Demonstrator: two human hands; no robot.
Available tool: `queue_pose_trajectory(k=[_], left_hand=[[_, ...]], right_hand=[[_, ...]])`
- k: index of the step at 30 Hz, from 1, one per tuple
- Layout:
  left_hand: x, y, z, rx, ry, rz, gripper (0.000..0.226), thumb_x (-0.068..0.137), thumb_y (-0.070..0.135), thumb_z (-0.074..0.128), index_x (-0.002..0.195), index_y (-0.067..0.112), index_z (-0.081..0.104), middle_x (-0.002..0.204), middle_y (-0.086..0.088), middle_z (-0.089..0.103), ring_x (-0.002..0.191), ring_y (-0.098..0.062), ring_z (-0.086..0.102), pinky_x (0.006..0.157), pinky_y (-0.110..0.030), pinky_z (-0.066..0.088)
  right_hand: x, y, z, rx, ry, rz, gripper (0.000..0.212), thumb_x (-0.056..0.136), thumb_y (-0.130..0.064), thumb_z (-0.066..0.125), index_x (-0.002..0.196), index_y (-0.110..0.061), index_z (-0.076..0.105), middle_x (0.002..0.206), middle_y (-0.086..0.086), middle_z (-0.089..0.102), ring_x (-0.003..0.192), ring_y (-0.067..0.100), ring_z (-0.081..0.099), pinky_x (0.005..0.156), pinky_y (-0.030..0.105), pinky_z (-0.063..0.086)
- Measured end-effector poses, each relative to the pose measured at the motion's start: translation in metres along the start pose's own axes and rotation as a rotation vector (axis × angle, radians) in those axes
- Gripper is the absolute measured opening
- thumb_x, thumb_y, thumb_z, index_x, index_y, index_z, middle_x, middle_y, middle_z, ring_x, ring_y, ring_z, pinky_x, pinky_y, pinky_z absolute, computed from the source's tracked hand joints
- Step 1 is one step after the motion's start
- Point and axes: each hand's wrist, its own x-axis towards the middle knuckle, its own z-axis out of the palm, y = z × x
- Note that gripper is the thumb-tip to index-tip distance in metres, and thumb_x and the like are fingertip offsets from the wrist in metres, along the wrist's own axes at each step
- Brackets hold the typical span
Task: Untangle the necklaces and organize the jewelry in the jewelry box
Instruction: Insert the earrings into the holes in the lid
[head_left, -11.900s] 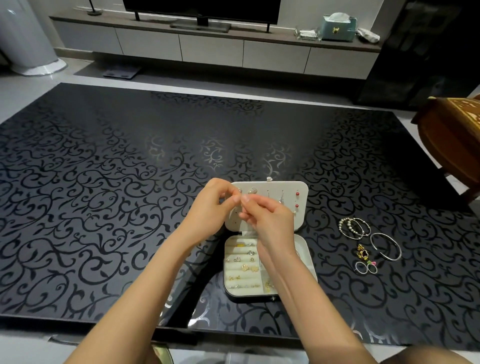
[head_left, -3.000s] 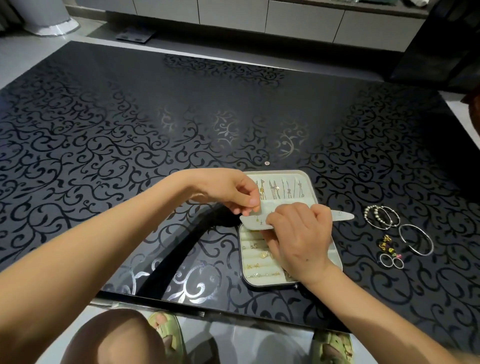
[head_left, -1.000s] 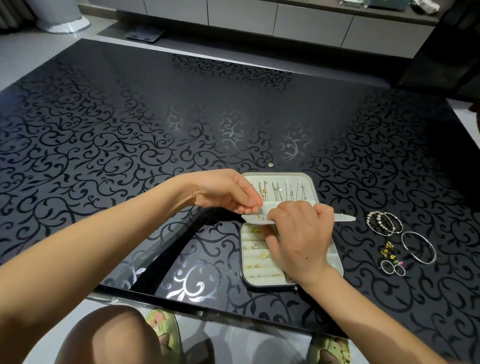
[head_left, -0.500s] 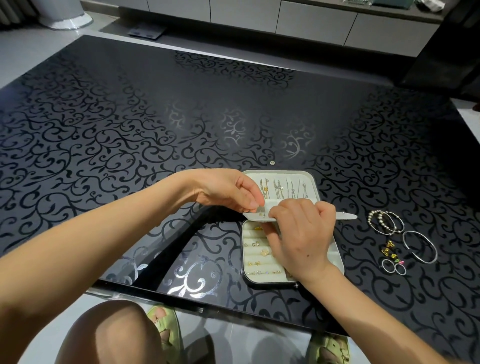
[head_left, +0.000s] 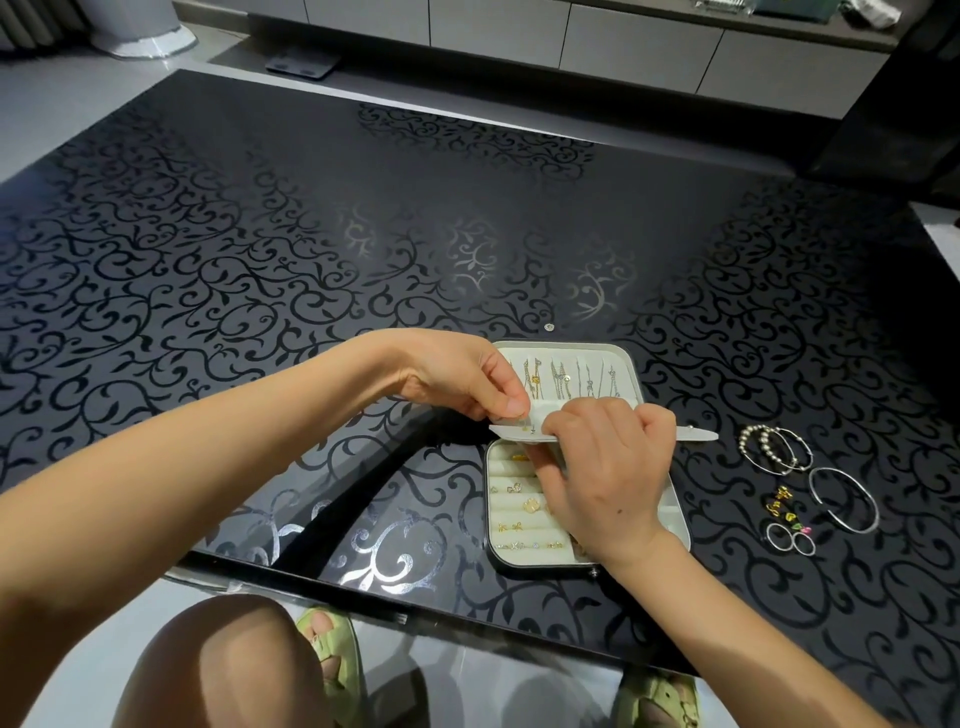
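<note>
**Jewelry box open, earring going onto the middle flap**

Jewelry box (head_left: 582, 558) is lying open near the front edge of the black patterned table (head_left: 260, 249), its long axis running away from the person, the lid half (head_left: 621, 358) pointing to the far side with necklaces (head_left: 561, 379) hanging in parallel rows. The left hand (head_left: 462, 379) is pinching the left end of the pale earring flap (head_left: 698, 435), which is lying crosswise over the hinge. The right hand (head_left: 608, 467) is curling closed at the flap's near edge, apparently working a small stud (head_left: 529, 429); what its fingertips are gripping cannot be told. To do this well, the flap probably wants holding flat and steady while the post is being seated straight. Bracelets (head_left: 774, 449), a bangle (head_left: 844, 499) and rings (head_left: 789, 538) are waiting right of the box.
</note>
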Motion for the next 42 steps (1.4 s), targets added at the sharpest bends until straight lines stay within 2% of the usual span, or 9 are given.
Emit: queue_pose_trajectory(k=[4,11,21,25,28,33,35,38,42], left_hand=[[0.001,-0.002,0.001,-0.061,0.032,-0.027,0.024,0.088,-0.001,0.057,0.072,0.012,0.070,0.071,0.001,0.060,0.066,-0.006,0.050,0.063,-0.015,0.041],[0.001,-0.002,0.002,-0.121,0.032,-0.066,0.024,0.087,-0.001,0.057,0.072,0.010,0.071,0.074,0.001,0.062,0.070,-0.007,0.052,0.071,-0.018,0.041],[-0.005,-0.006,0.005,-0.146,0.027,-0.029,0.025,0.089,0.000,0.056,0.074,0.012,0.072,0.073,0.004,0.067,0.072,-0.006,0.056,0.076,-0.021,0.042],[-0.008,-0.009,0.011,-0.100,0.098,0.038,0.019,0.089,-0.001,0.056,0.077,0.009,0.068,0.068,0.006,0.064,0.065,-0.004,0.054,0.071,-0.017,0.043],[-0.010,-0.011,0.015,-0.068,0.169,0.081,0.015,0.088,-0.001,0.059,0.077,0.008,0.066,0.070,0.005,0.064,0.069,-0.006,0.055,0.075,-0.019,0.044],[-0.014,-0.014,0.024,-0.082,0.230,0.119,0.014,0.087,-0.001,0.060,0.078,0.008,0.066,0.071,0.007,0.068,0.069,-0.002,0.061,0.071,-0.012,0.046],[-0.016,-0.013,0.024,-0.006,0.241,0.127,0.012,0.086,0.002,0.063,0.078,0.010,0.067,0.073,0.008,0.067,0.069,-0.001,0.060,0.072,-0.011,0.045],[-0.019,-0.002,0.020,0.311,0.261,0.123,0.009,0.085,0.014,0.068,0.079,0.021,0.069,0.078,0.007,0.066,0.070,-0.001,0.056,0.072,-0.011,0.043],[-0.020,0.018,0.018,0.682,0.260,0.145,0.005,0.084,0.016,0.069,0.081,0.020,0.067,0.072,0.007,0.059,0.060,0.001,0.047,0.060,-0.008,0.037]], right_hand=[[0.000,0.000,0.001,0.001,0.004,0.007,0.047,0.044,0.001,0.070,0.081,-0.015,0.045,0.063,0.001,0.056,0.051,0.024,0.049,0.063,0.033,0.022],[0.000,0.000,0.001,0.002,0.011,0.007,0.045,0.045,0.002,0.067,0.081,-0.015,0.045,0.063,0.000,0.056,0.052,0.024,0.049,0.063,0.033,0.022],[-0.001,-0.001,0.001,0.000,0.015,0.011,0.044,0.049,0.000,0.071,0.082,-0.016,0.045,0.064,0.000,0.057,0.053,0.023,0.049,0.064,0.032,0.022],[-0.001,-0.001,0.001,-0.008,0.015,0.007,0.044,0.048,0.000,0.067,0.081,-0.016,0.045,0.064,0.000,0.057,0.053,0.023,0.049,0.063,0.032,0.022],[-0.002,-0.001,0.001,-0.015,0.015,0.013,0.045,0.047,0.000,0.069,0.081,-0.016,0.045,0.064,0.000,0.057,0.052,0.023,0.048,0.063,0.033,0.022],[-0.001,-0.001,0.003,-0.021,0.009,0.017,0.050,0.045,-0.003,0.076,0.081,-0.015,0.045,0.064,0.000,0.057,0.053,0.023,0.048,0.064,0.032,0.022],[-0.002,-0.001,0.003,-0.020,0.008,0.010,0.049,0.045,-0.003,0.077,0.081,-0.015,0.045,0.064,0.000,0.057,0.052,0.023,0.048,0.064,0.032,0.022],[-0.002,-0.001,0.003,-0.023,0.016,-0.002,0.045,0.047,-0.001,0.073,0.080,-0.015,0.045,0.062,0.000,0.055,0.051,0.023,0.047,0.063,0.032,0.021],[-0.002,-0.001,0.003,-0.043,0.003,-0.007,0.044,0.047,-0.001,0.072,0.079,-0.015,0.045,0.061,0.000,0.054,0.051,0.023,0.046,0.063,0.032,0.020]])
